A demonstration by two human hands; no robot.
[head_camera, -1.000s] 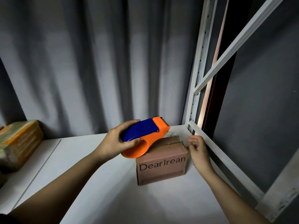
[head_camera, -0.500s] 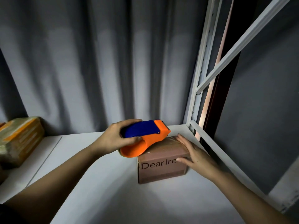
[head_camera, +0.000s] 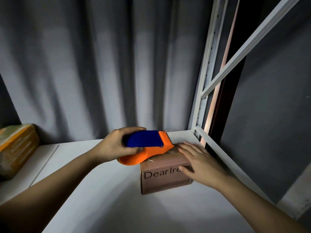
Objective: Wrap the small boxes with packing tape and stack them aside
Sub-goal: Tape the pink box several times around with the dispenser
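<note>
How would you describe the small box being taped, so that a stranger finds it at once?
Look at the white shelf, near its right frame. The small box is pinkish-brown cardboard under the right hand. Unlike the yellow package far left, its front shows dark letters.

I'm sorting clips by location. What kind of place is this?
Probably a stockroom or packing corner: a white metal shelving rack, a tape dispenser over a cardboard box, and a wrapped parcel aside.

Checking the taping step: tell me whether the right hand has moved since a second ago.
Yes. The right hand moved left, away from the white rack frame, and now lies flat on the small box.
</note>
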